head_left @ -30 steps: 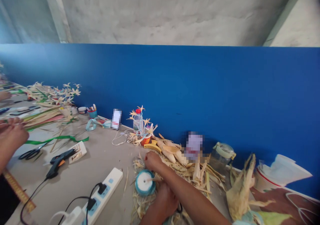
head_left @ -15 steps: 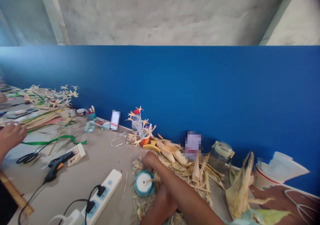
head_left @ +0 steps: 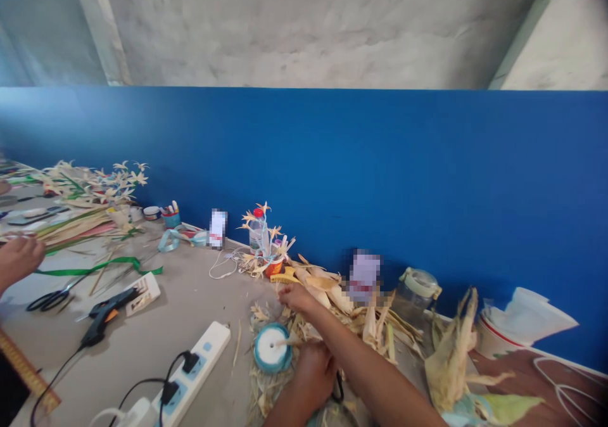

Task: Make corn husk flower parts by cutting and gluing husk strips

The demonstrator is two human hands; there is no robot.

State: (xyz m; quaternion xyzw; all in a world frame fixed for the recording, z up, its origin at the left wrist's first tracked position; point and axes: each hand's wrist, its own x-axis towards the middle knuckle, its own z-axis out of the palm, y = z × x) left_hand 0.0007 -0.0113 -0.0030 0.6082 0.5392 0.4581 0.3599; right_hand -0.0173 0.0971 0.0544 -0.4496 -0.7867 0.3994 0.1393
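Note:
My right hand [head_left: 295, 296] reaches across from the lower right, its fingers pinched together by the front of the corn husk pile [head_left: 327, 281]. Whatever is in that pinch is too small to make out. Below it, my left hand [head_left: 317, 369] is curled closed, its fingertips turned away from view. Close by its right side shows a black loop [head_left: 339, 389], perhaps a scissors handle. A roll of blue ribbon [head_left: 273, 348] with a white centre lies just left of my left hand. Husk scraps [head_left: 266, 382] spread under and around it.
A white power strip [head_left: 199, 363], a black glue gun [head_left: 102, 322] and scissors [head_left: 50, 300] lie to the left. Another person's hand [head_left: 21, 259] is at the left edge. Along the blue wall stand a bottle [head_left: 259, 234] with husk flowers, a jar [head_left: 418, 291] and a tub [head_left: 503, 338].
My right hand has moved slightly right and its fingers now show in a pinch. My left hand has come up into clearer view, and the black loop beside it now shows.

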